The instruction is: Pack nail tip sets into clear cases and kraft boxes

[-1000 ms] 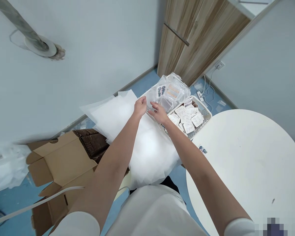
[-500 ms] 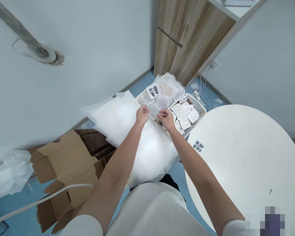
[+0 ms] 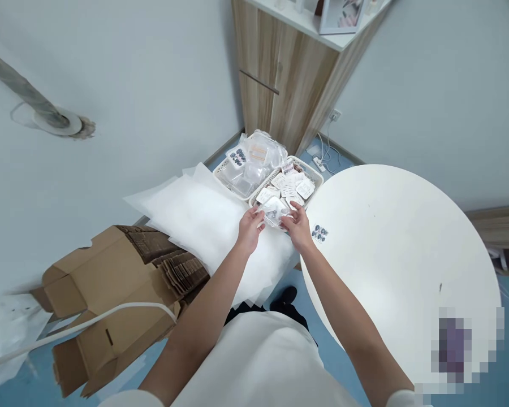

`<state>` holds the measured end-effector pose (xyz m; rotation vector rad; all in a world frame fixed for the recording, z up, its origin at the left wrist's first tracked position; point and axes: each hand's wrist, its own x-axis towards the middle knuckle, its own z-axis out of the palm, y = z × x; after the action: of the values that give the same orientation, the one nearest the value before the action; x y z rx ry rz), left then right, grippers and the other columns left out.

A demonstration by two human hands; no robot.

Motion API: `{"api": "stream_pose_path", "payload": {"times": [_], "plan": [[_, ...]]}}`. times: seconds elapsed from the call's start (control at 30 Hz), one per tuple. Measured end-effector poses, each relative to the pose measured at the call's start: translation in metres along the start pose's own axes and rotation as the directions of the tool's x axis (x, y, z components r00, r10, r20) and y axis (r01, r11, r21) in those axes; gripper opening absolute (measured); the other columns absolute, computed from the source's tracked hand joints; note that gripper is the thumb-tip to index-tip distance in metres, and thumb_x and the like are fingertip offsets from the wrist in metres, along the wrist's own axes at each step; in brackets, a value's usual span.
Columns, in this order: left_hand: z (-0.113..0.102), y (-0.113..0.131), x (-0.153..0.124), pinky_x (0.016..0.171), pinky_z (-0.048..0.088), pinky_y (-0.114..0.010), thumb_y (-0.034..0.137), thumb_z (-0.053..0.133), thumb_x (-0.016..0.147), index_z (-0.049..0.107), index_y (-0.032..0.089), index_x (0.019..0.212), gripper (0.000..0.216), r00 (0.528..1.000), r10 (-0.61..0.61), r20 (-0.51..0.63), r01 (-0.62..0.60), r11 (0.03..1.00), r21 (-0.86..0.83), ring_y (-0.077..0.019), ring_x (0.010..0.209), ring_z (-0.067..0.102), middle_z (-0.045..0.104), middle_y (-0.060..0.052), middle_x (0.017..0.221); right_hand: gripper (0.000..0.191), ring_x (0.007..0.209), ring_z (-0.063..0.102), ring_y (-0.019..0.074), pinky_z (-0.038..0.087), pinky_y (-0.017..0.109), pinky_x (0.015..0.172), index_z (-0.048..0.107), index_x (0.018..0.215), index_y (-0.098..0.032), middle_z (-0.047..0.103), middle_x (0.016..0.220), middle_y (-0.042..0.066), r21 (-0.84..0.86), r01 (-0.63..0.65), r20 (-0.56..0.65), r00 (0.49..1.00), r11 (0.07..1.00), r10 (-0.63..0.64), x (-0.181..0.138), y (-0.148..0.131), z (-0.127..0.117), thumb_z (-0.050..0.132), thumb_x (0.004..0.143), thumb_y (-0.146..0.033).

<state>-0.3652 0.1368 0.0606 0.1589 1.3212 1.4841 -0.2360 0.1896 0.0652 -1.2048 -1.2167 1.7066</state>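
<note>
A small clear plastic case [image 3: 274,211] is held between my two hands, in front of the right basket. My left hand [image 3: 249,230] pinches its left edge, and my right hand [image 3: 298,227] grips its right side. Glare blurs whatever is inside the case. Just beyond lies the right white basket [image 3: 317,180], filled with loose white printed cards [image 3: 287,185]. Beside it, the left white basket [image 3: 220,182] holds a heap of clear plastic packaging [image 3: 259,155]. On that heap rests a card with dark oval pieces [image 3: 238,156].
White translucent sheets [image 3: 203,209] lie stacked under and left of my hands. At right stands a round white table [image 3: 385,243], with a small card of dark oval pieces [image 3: 319,233] on its edge. Flattened cardboard boxes [image 3: 106,277] lie left. A wooden cabinet [image 3: 280,85] stands behind.
Both hands have moved from the left basket's front edge to before the right basket, where the clear case now shows plainly between them. The camera view has shifted to the right.
</note>
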Motion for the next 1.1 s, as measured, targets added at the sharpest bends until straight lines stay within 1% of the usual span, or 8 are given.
{"api": "stream_pose_path", "payload": {"times": [0.13,0.27,0.43,0.6,0.73,0.83,0.97,1.1], "plan": [[0.019,-0.022,-0.047,0.071,0.045,-0.027,0.034,0.068,0.061,0.056,0.019,0.086,0.032,0.993,-0.006,0.122,0.001,0.999,0.041,-0.0104,0.074,0.058,0.061,-0.002,0.085,0.052,0.072,0.056,0.0111,0.05,0.033,0.072,0.04,0.112,-0.026,0.053,0.092,0.0,0.046,-0.001,-0.034,0.999,0.999,0.002,-0.047,-0.006,-0.039,0.061,0.065,-0.031],[0.039,-0.042,-0.091,0.073,0.046,-0.029,0.031,0.07,0.059,0.056,0.017,0.081,0.029,0.972,-0.046,0.23,0.021,0.994,0.106,-0.0109,0.072,0.058,0.061,-0.002,0.08,0.045,0.076,0.058,0.0142,0.049,0.037,0.075,0.047,0.106,-0.022,0.058,0.092,0.004,0.031,-0.029,-0.051,0.998,0.999,0.03,-0.097,-0.012,-0.086,0.061,0.065,-0.035],[0.063,-0.073,-0.145,0.071,0.048,-0.029,0.031,0.07,0.06,0.058,0.016,0.08,0.028,0.952,-0.103,0.288,0.033,0.97,0.24,-0.0108,0.07,0.059,0.062,-0.002,0.078,0.037,0.075,0.059,0.0147,0.048,0.037,0.075,0.053,0.098,-0.02,0.062,0.084,0.004,0.026,-0.04,-0.081,0.996,0.999,0.042,-0.161,-0.018,-0.149,0.059,0.068,-0.042],[0.083,-0.111,-0.187,0.068,0.048,-0.026,0.033,0.07,0.06,0.059,0.017,0.08,0.028,0.911,-0.177,0.373,0.028,0.928,0.372,-0.0094,0.065,0.058,0.062,-0.001,0.072,0.035,0.079,0.059,0.0155,0.047,0.035,0.074,0.055,0.097,-0.021,0.062,0.092,0.006,-0.011,-0.026,-0.125,0.992,1.0,0.024,-0.216,-0.014,-0.205,0.058,0.07,-0.042],[0.101,-0.133,-0.206,0.067,0.047,-0.028,0.035,0.069,0.06,0.061,0.016,0.086,0.033,0.852,-0.253,0.458,-0.021,0.858,0.513,-0.0112,0.065,0.058,0.063,-0.003,0.073,0.036,0.081,0.057,0.0147,0.046,0.034,0.075,0.056,0.099,-0.021,0.06,0.1,0.007,-0.121,0.002,-0.13,0.991,0.993,-0.018,-0.247,-0.012,-0.237,0.06,0.068,-0.038],[0.12,-0.143,-0.214,0.071,0.046,-0.03,0.036,0.067,0.063,0.062,0.016,0.092,0.036,0.779,-0.274,0.564,-0.121,0.816,0.565,-0.0124,0.068,0.058,0.063,-0.004,0.075,0.033,0.078,0.056,0.0135,0.045,0.032,0.074,0.057,0.098,-0.021,0.06,0.099,0.006,-0.196,0.012,-0.127,0.991,0.981,-0.037,-0.267,-0.016,-0.254,0.059,0.069,-0.037],[0.147,-0.15,-0.22,0.07,0.045,-0.03,0.036,0.066,0.065,0.061,0.017,0.099,0.039,0.673,-0.281,0.684,-0.279,0.76,0.587,-0.0143,0.071,0.057,0.064,-0.005,0.077,0.025,0.07,0.054,0.0126,0.044,0.03,0.067,0.06,0.084,-0.019,0.061,0.084,0.003,-0.228,0.01,-0.136,0.99,0.974,-0.042,-0.287,-0.02,-0.27,0.059,0.068,-0.039],[0.164,-0.154,-0.222,0.07,0.044,-0.031,0.036,0.064,0.067,0.051,0.019,0.114,0.052,0.615,-0.299,0.729,-0.33,0.742,0.583,-0.0165,0.077,0.058,0.064,-0.007,0.085,0.024,0.062,0.053,0.0117,0.042,0.027,0.059,0.056,0.074,-0.017,0.057,0.068,0.0,-0.173,-0.019,-0.173,0.985,0.985,-0.012,-0.3,-0.015,-0.278,0.062,0.064,-0.038]]}}
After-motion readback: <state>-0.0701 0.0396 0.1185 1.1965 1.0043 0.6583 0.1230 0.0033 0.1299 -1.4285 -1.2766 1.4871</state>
